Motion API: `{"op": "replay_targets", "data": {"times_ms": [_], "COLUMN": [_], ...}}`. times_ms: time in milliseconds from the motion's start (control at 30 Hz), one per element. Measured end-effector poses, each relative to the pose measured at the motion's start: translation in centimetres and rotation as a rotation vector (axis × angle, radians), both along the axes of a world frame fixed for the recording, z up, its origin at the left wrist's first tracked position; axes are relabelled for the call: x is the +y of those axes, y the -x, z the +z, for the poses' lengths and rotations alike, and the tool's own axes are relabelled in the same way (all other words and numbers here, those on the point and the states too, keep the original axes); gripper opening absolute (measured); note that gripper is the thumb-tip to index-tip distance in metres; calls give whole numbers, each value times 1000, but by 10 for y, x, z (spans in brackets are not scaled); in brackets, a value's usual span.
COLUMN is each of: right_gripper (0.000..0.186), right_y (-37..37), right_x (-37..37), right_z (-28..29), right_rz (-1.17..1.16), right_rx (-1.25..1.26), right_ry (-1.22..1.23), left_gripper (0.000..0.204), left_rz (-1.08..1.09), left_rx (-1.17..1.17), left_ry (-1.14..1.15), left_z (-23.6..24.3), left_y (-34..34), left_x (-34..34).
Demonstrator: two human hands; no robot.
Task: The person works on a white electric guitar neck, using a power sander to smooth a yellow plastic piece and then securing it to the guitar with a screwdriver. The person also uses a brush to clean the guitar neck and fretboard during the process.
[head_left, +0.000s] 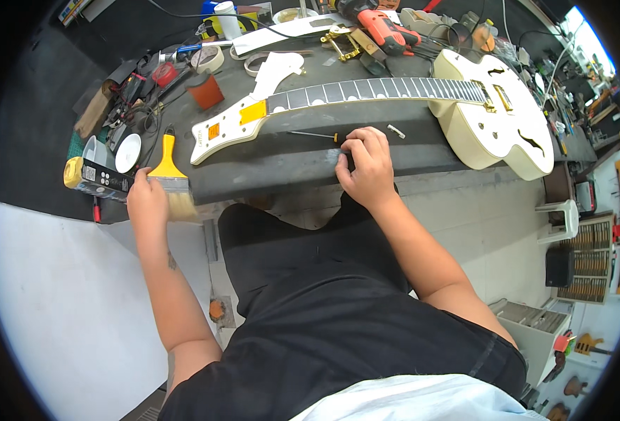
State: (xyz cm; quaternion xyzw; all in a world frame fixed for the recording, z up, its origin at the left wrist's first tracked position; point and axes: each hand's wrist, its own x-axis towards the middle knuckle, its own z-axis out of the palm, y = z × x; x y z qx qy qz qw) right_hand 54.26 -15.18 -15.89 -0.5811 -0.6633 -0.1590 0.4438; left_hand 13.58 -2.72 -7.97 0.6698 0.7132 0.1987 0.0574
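Observation:
A white hollow-body guitar lies across the dark workbench, its dark fretboard running left to a white headstock. My left hand grips a yellow-handled paintbrush by its ferrule at the bench's front left edge, with the bristles hanging over the edge. My right hand rests on the bench just below the neck, fingers curled on the handle end of a small screwdriver. A small metal part lies just right of that hand.
The back of the bench is crowded: a red drill, tape rolls, a red block, a white guitar plate and gold hardware. A white bowl and a yellow-and-black box sit left. Shelves stand right.

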Motion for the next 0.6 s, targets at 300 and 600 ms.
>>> {"op": "replay_targets", "data": {"times_ms": [300, 600], "right_gripper": [23, 31], "right_y": [0, -27], "right_x": [3, 31], "right_z": [0, 74], "right_rz": [-1, 211], "right_rx": [-11, -43], "right_ry": [11, 20], "left_gripper": [37, 48], "left_rz": [-99, -520], "left_rx": [162, -194], "left_ry": [-63, -275], "left_z": [-23, -14], "left_y": [4, -48], "left_x": [8, 2]}}
